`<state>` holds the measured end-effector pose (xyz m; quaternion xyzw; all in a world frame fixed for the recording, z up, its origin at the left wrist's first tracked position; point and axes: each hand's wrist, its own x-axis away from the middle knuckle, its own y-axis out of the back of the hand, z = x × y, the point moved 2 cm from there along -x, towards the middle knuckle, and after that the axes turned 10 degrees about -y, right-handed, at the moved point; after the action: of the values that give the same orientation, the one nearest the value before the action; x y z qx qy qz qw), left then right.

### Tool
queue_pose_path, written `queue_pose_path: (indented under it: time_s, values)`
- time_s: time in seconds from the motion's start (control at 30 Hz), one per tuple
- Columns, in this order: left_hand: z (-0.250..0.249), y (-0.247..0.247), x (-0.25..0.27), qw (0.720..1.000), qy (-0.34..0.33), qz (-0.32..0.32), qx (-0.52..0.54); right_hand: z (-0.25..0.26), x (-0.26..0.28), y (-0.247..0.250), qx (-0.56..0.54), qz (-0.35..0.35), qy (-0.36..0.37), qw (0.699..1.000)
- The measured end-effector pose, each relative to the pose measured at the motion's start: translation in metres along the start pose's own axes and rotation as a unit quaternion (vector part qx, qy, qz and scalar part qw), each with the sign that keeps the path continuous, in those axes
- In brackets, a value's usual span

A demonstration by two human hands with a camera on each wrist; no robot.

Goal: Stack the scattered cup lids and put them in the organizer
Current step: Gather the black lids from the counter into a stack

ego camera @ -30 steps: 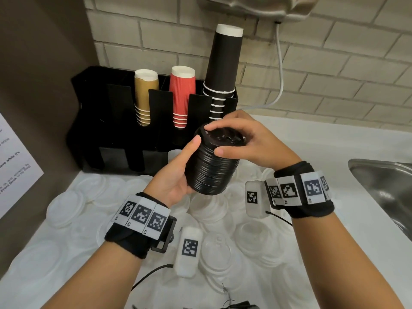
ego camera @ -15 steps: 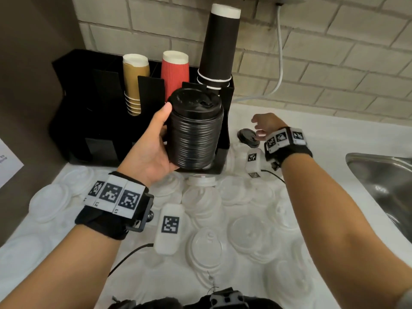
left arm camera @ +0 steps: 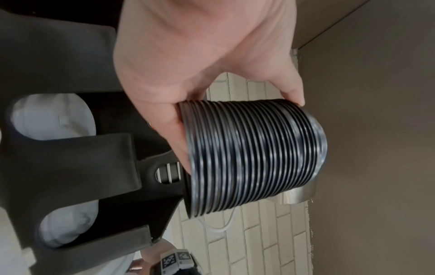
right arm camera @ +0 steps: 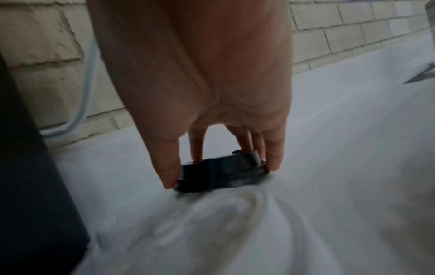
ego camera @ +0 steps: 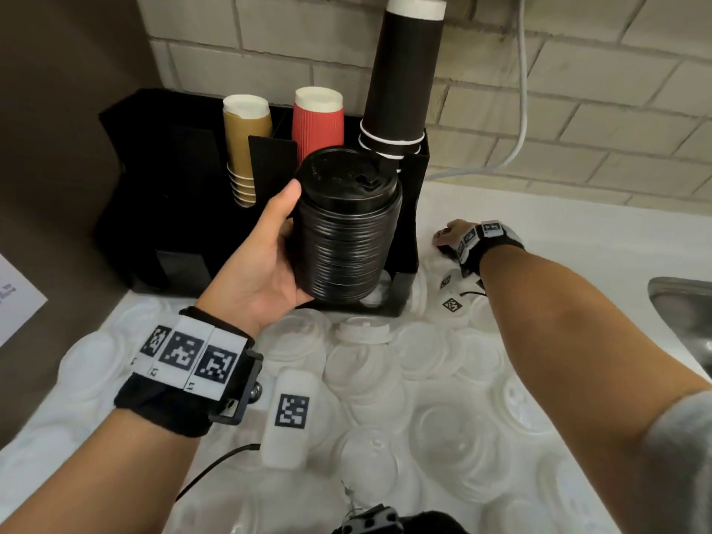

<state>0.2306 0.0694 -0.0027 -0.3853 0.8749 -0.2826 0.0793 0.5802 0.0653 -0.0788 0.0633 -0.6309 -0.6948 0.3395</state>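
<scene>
White counter (ego camera: 578, 233) below a pale brick wall, strewn with clear plastic cup lids (ego camera: 443, 437). My left hand (ego camera: 262, 267) wraps thumb and fingers around a tall stack of black ribbed lids (ego camera: 346, 233), held before the black cup organizer (ego camera: 154, 179) at far left. My right hand (right arm camera: 212, 93), farther right, pinches a single black lid (right arm camera: 223, 173) lying on the counter.

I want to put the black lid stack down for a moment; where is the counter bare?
Bare white counter lies between the brick wall, the black organizer and the steel sink. Nearer, clear plastic lids crowd it.
</scene>
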Motion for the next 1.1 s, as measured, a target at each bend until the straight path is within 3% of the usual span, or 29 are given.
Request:
queue_pose_path:
  time_s: [0.1, 0.2, 0.27, 0.47, 0.53, 0.63, 0.73, 0.8, 0.97, 1.1]
  values:
    - [0.002, 0.001, -0.002, 1.000, 0.002, -0.002, -0.004, 0.000, -0.001, 0.002, -0.078, -0.003, -0.037, 0.996]
    - [0.004, 0.000, -0.001, 1.000, -0.001, 0.001, 0.000, -0.003, 0.006, 0.019, -0.212, -0.051, -0.042, 0.975]
    - [0.006, 0.001, 0.001, 1.000, -0.001, -0.003, 0.011, -0.006, 0.020, 0.029, -0.306, -0.066, -0.050, 0.948]
    - [0.015, 0.001, 0.019, 1.000, 0.013, 0.001, 0.023, -0.025, 0.115, 0.024, -0.538, -0.018, -0.044, 0.842]
    - [0.020, 0.005, 0.030, 1.000, 0.014, 0.016, 0.000, -0.025, 0.156, 0.019, -0.576, -0.020, -0.011, 0.817]
    - [0.030, 0.010, 0.045, 0.999, 0.006, 0.034, -0.038, -0.014, 0.224, 0.014, -0.607, -0.021, 0.143, 0.781]
    - [0.038, 0.014, 0.061, 0.997, -0.003, 0.030, -0.068, -0.001, 0.292, 0.009, -0.555, -0.011, 0.276, 0.785]
    - [0.042, 0.014, 0.072, 0.995, -0.006, 0.042, -0.096, 0.005, 0.322, 0.002, -0.534, -0.011, 0.319, 0.783]
    - [0.043, 0.021, 0.096, 0.990, -0.003, 0.049, -0.131, 0.016, 0.348, -0.014, -0.477, -0.031, 0.339, 0.810]
    - [0.041, 0.027, 0.109, 0.992, -0.010, 0.000, -0.129, 0.021, 0.353, -0.025, -0.453, -0.051, 0.334, 0.825]
